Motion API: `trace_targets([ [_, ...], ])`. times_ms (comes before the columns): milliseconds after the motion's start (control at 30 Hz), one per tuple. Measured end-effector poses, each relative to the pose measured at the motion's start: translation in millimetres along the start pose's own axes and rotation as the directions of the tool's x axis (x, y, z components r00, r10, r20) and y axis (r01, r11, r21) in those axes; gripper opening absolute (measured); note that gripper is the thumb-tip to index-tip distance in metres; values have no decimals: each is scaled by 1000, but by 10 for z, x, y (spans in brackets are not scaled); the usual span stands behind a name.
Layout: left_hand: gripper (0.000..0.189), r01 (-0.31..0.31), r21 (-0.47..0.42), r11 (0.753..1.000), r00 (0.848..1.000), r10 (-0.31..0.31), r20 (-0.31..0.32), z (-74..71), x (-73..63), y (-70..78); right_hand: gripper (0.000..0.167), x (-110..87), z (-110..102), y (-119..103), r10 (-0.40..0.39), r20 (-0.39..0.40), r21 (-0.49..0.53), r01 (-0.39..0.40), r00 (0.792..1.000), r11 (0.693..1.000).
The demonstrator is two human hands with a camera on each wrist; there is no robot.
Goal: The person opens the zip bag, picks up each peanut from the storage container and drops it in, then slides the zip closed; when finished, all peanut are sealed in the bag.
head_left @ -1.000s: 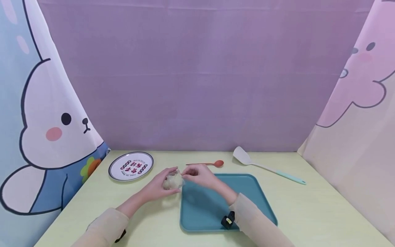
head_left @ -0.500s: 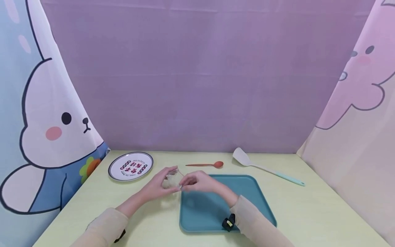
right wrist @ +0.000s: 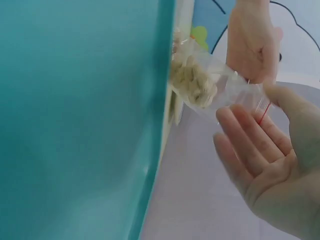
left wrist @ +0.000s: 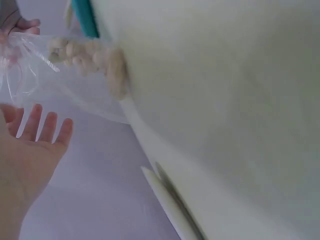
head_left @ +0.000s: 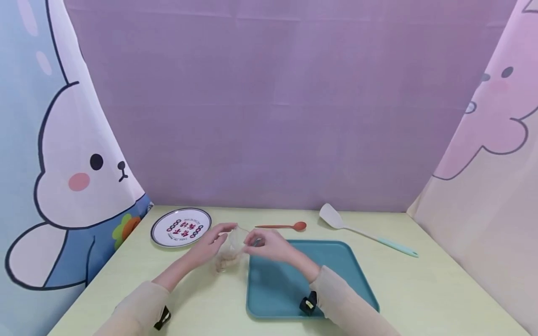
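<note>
A clear zip bag (head_left: 235, 240) with pale, knobbly pieces (right wrist: 195, 85) in its lower end hangs between my two hands, left of the teal tray (head_left: 273, 291). My left hand (head_left: 211, 242) pinches one side of the bag's top edge; its other fingers are spread in the left wrist view. At the opposite side of the top, my right hand (head_left: 269, 245) pinches the bag between thumb and fingers. A red line runs along the bag's top in the right wrist view. The bag's bottom is low over the table, with the pieces gathered there.
A white plate (head_left: 181, 227) with red lettering lies at the back left. Behind the tray is a red-orange spoon (head_left: 280, 227). A spatula (head_left: 361, 229) with a mint handle lies at the back right. A purple cloth (head_left: 273, 116) closes off the back.
The bag was bunched up in my left hand; now it hangs down at full length, its pieces at the bottom. The left hand has turned up to the bag's top edge.
</note>
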State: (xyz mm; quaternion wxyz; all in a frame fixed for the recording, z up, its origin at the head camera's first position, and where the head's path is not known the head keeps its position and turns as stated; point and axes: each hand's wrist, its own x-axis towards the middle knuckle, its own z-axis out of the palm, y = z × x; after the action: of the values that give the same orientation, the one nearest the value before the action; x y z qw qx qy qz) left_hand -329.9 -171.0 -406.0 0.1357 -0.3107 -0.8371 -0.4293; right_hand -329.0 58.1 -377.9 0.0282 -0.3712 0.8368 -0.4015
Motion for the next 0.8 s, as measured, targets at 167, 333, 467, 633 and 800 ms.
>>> trace_targets([
  [167,30,33,-86,996,996,-40,-77,-58,72,19,19,41,-24,-122,21,-104,124,-8,994,992],
  [333,28,119,-229,966,971,-161,-176,-119,122,141,24,6,-156,-305,18,-231,217,34,973,975],
  [467,29,136,-315,939,959,-205,-198,-107,169,264,29,-77,-326,-343,-27,-313,216,99,949,971],
  [633,33,119,-409,905,959,-212,-190,4,262,428,30,-164,-525,-182,0,-359,209,81,933,975],
  [800,28,114,-461,880,958,-221,-184,180,353,521,23,-320,-680,-77,57,-357,170,5,932,985],
])
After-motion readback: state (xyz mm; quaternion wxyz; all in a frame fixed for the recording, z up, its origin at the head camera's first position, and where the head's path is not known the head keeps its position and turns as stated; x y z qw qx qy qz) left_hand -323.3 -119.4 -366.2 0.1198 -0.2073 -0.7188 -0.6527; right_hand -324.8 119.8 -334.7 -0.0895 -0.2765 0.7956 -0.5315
